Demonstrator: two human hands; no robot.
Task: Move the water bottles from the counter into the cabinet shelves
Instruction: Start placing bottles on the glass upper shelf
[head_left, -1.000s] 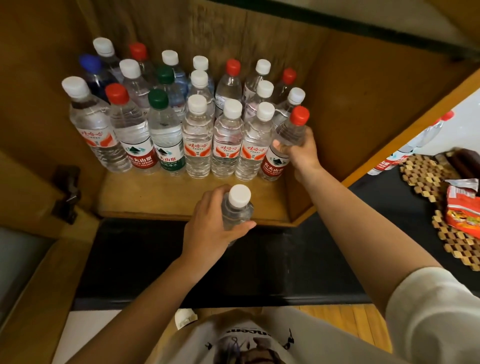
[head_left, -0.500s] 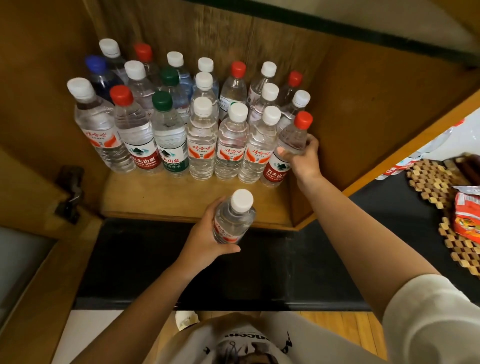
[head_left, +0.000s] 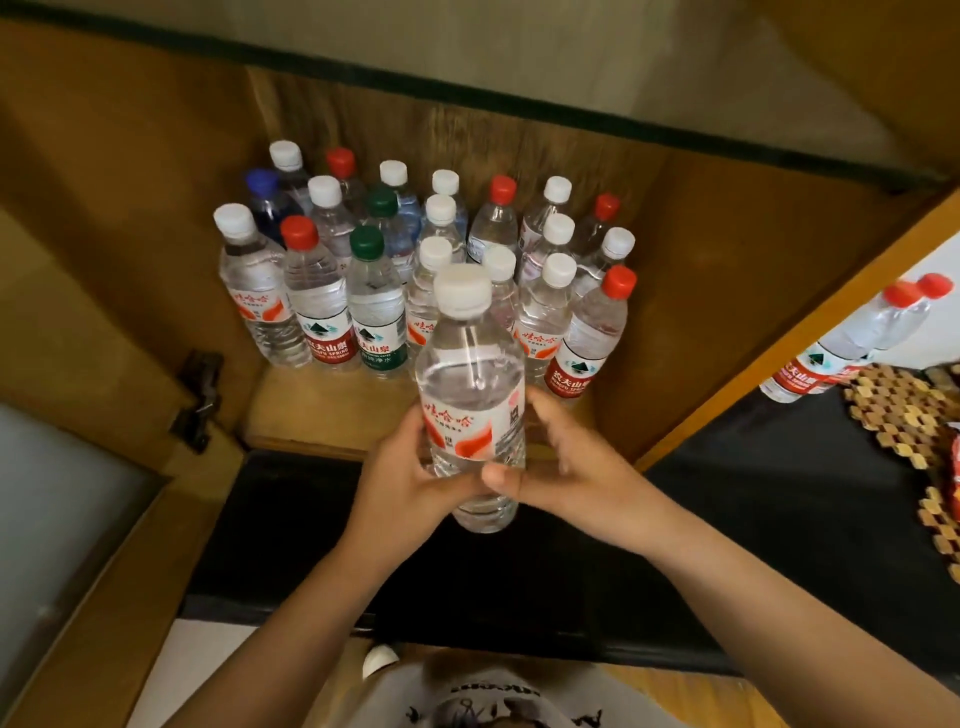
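Held bottle (head_left: 470, 384): clear, white cap, red-and-white label. Counter (head_left: 779, 499): black. Mat (head_left: 904, 415): brown-and-tan woven check. Cabinet (head_left: 717, 291): brown wood.

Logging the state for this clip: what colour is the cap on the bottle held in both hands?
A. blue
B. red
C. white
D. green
C: the held bottle, gripped between the left hand and right hand in front of the shelf, has a white cap.

Wooden cabinet walls (head_left: 727, 270), black counter (head_left: 779, 493), perhaps wooden floor (head_left: 675, 691) below.
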